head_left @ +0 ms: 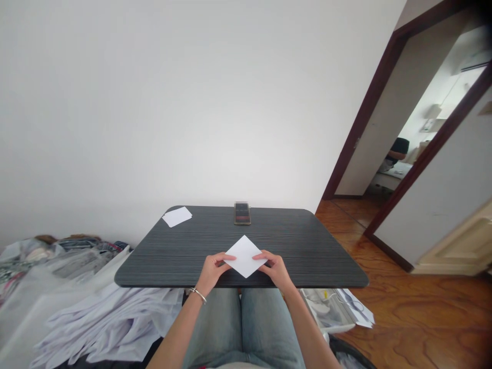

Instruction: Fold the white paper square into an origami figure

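One white square of paper (245,257) sits at the near edge of the counter (315,251), midway along it, turned like a diamond: one corner points away toward the wall (230,102), one back at the person, and one to each side. Its two diagonals look about equal, one running near to far and the other left to right. Two hands hold it. The left hand (210,268) pinches the left corner between thumb and fingers, and the right hand (277,268) pinches the right corner the same way (whether the sheet touches the surface, I cannot tell). A silver bracelet (198,295) circles the left wrist. Elsewhere on the counter are one small pile of white sheets (177,217) at the far left corner, too flat to count, and one dark phone-like object (242,213) at the far edge, straight beyond the paper.
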A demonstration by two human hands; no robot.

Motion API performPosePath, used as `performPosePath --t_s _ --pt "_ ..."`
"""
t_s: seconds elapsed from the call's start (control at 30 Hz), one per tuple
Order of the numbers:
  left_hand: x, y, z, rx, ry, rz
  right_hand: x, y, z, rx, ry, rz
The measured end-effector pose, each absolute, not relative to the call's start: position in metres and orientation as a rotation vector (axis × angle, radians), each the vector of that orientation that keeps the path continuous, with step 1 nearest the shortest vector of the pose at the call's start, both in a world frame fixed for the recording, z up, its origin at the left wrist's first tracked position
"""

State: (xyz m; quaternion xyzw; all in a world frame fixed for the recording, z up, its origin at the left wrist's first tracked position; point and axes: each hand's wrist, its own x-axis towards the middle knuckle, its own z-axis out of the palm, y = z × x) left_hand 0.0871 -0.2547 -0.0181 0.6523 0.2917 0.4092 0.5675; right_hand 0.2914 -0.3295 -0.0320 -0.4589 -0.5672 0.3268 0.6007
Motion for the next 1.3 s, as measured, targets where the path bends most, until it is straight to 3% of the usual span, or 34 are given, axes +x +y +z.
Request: performPosePath --t_s 0.57,1.3 --pt "0.097 -0.303 0.025 1.402 0.737 1.165 0.25 -0.364 0.006 -1.05 -0.901 0.784" --pt "0.094 -0.33 0.054 1.352 0.759 1.12 0.242 -0.389 0.038 -1.049 -0.785 0.719"
